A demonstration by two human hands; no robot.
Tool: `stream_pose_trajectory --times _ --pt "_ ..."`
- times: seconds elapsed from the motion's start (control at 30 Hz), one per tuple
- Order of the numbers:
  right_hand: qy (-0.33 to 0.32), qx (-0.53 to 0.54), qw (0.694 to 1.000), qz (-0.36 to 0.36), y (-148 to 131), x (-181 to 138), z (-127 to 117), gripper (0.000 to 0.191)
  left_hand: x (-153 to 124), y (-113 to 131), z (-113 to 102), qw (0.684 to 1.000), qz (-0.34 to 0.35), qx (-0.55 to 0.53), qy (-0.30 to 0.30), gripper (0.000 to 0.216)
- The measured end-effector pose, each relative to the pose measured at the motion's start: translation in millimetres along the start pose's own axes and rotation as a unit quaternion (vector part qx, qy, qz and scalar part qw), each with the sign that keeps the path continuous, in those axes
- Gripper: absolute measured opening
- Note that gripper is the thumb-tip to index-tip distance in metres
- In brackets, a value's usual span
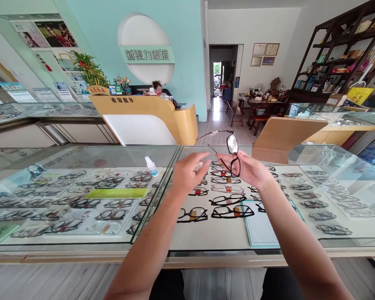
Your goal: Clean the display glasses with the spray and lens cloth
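Observation:
My right hand (251, 168) grips a pair of black-framed eyeglasses (236, 163) by the front frame, above the glass counter. The glasses are turned on their side, one lens above the other, with the temples pointing left. Just left of them is my left hand (190, 171), its index finger and thumb apart and its other fingers curled. A small pale bit shows inside those curled fingers, too little to name. The left hand appears apart from the glasses. Rows of eyeglasses (233, 211) lie under the glass below both hands.
A small white spray bottle (151, 166) stands on the left glass counter (90, 156). A brown board (287, 135) is propped up at the right rear. Under the glass lies a teal-edged white panel (262, 227). Farther back, a person (158, 88) sits behind the reception desk (184, 125).

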State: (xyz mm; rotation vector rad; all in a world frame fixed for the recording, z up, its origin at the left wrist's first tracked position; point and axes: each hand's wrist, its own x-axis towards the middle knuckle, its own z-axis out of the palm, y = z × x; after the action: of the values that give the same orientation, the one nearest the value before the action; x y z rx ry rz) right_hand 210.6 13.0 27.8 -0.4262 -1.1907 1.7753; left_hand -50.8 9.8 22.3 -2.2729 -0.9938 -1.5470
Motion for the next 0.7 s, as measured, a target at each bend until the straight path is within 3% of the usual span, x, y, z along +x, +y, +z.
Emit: stream_pose_trajectory --times 0.1,0.23,0.53,0.63,0.7 --pt "0.006 0.005 1.0 -0.004 2.2 0.3 5.0 0.022 -5.8 16.2 14.1 0.992 0.059 0.004 -0.114 0.027" --pt "0.008 0.008 1.0 -0.016 1.1 -0.4 10.2 0.025 -9.5 20.4 23.0 0.986 0.044 -0.005 -0.158 0.022" --pt "0.061 0.028 0.994 -0.084 -8.0 -3.0 3.3 0.018 -10.2 19.3 21.4 0.985 0.003 -0.048 -0.167 0.023" --pt "0.091 0.034 0.988 -0.116 -9.8 -3.1 -0.8 0.014 -7.1 14.3 15.6 0.98 -0.073 -0.119 -0.144 0.029" --pt "0.105 0.041 0.985 -0.129 -11.0 -3.1 -3.1 0.011 -3.3 3.2 11.7 0.967 -0.157 -0.184 -0.08 0.04"
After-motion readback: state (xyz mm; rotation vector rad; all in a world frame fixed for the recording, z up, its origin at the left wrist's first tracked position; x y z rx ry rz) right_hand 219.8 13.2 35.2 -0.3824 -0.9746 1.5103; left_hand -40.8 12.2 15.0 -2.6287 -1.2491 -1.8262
